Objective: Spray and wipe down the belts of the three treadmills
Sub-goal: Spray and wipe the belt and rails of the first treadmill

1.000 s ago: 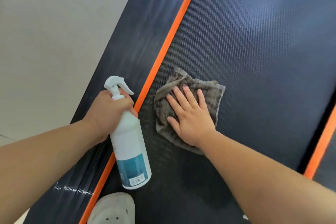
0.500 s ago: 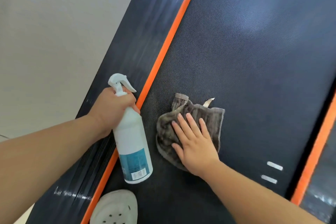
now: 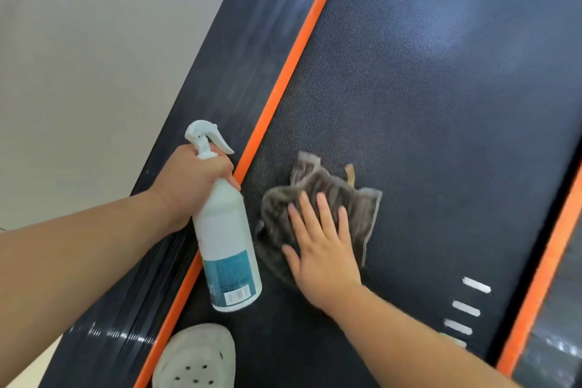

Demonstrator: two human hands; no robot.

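under your right hand [image 3: 324, 249] the cloth [image 3: 356, 198] lies on the belt [image 3: 441, 104], near its left edge. fingers are straight and press down, no grip. your left hand [image 3: 192, 179] is clenched round the bottle [image 3: 226, 239] neck, over the orange strip [image 3: 283, 79]. belt runs lower left to upper right. most bare belt lies up and right of the cloth, so the right hand is nearer.

cloth [image 3: 318, 201] on belt [image 3: 441, 104], bottle [image 3: 225, 230] left
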